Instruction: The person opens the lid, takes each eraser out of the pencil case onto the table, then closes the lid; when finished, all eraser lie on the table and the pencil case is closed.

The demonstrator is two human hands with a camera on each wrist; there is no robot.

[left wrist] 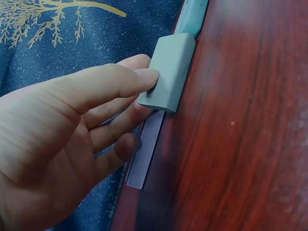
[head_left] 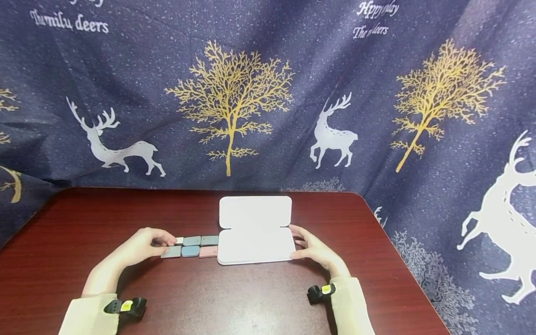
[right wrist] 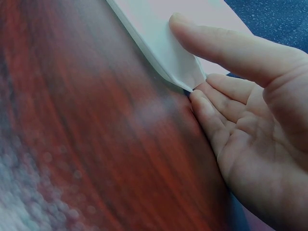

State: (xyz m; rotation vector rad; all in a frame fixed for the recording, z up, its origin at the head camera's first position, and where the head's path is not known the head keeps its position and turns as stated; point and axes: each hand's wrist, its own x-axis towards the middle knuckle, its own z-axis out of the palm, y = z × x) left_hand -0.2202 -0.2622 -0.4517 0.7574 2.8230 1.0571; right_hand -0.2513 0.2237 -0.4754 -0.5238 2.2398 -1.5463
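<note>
My left hand (head_left: 144, 246) is at the left end of two short rows of small flat blocks. Its thumb and a finger pinch the near end of a grey-green block (left wrist: 168, 72). By the index fingertip in the head view is a small white block (head_left: 179, 240). Blue (head_left: 190, 251), pink (head_left: 208, 251) and two dark teal blocks (head_left: 192, 241) continue the rows. A white flat case (head_left: 255, 246) lies unfolded against the rows' right end. My right hand (head_left: 311, 249) holds the case's right end, the thumb over its surface and the fingers at its edge.
A glossy red-brown table (head_left: 251, 302) bears everything. Behind it hangs a dark blue curtain (head_left: 268, 139) with deer and trees. Black wrist straps (head_left: 133, 307) sit on both sleeves. In the left wrist view, a pale lilac strip (left wrist: 147, 154) lies below the grey-green block.
</note>
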